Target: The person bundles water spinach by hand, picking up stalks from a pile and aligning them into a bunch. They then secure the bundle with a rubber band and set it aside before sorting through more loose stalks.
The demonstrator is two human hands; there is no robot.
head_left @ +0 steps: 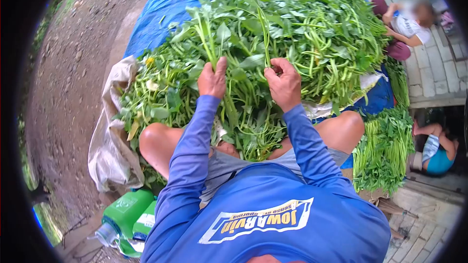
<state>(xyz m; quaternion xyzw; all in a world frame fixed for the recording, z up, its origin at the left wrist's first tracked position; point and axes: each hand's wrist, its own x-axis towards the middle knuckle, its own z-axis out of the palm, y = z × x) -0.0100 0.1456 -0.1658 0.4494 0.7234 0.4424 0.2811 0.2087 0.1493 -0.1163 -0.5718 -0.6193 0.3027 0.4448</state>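
My left hand (212, 79) is closed around the lower ends of a few water spinach stems (206, 41), which stand upright above the thumb. A little to the right, my right hand (284, 83) pinches a long leafy water spinach stalk (265, 27) between thumb and fingers, and its top rises past the upper edge of the view. Both hands are over a big loose heap of water spinach (321, 44) spread in front of my crossed legs. More cut greens (258, 141) lie between my knees.
A blue tarp (156, 22) lies under the heap, with a whitish sack (114, 131) at its left. Near my left elbow stands a green jug (127, 208). Lined-up greens (382, 151) lie at right. One person (409, 24) sits by the heap; another (438, 153) is lower right.
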